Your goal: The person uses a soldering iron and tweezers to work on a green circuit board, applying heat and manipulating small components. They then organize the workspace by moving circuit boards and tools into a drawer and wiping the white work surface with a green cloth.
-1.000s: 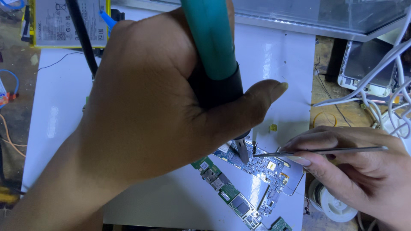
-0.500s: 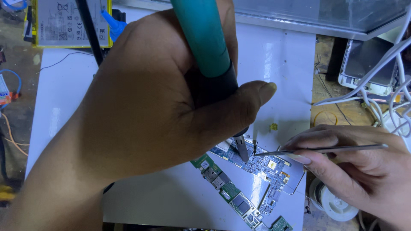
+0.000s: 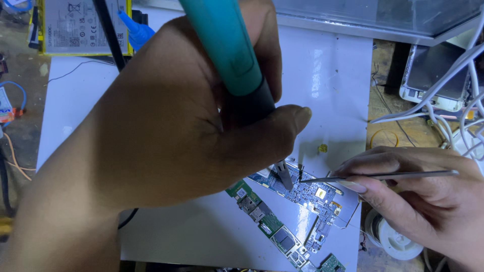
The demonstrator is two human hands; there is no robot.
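Dim, bluish overall, with one bright pool on the white mat (image 3: 327, 75). Light from above and behind, judging by soft glare streaks up the mat beyond the circuit board (image 3: 307, 194). Small specular glints on the board's metal shields and gold pad. Left hand (image 3: 166, 126), nearest the lens, large, underexposed and slightly soft; deep shadow beneath it, left of the board. Teal soldering iron (image 3: 227, 50) softly focused at the top edge. Tweezers (image 3: 383, 176) lit along their length, right of the board. Right hand (image 3: 423, 201) in half shadow. Corners far from the board dark and murky.
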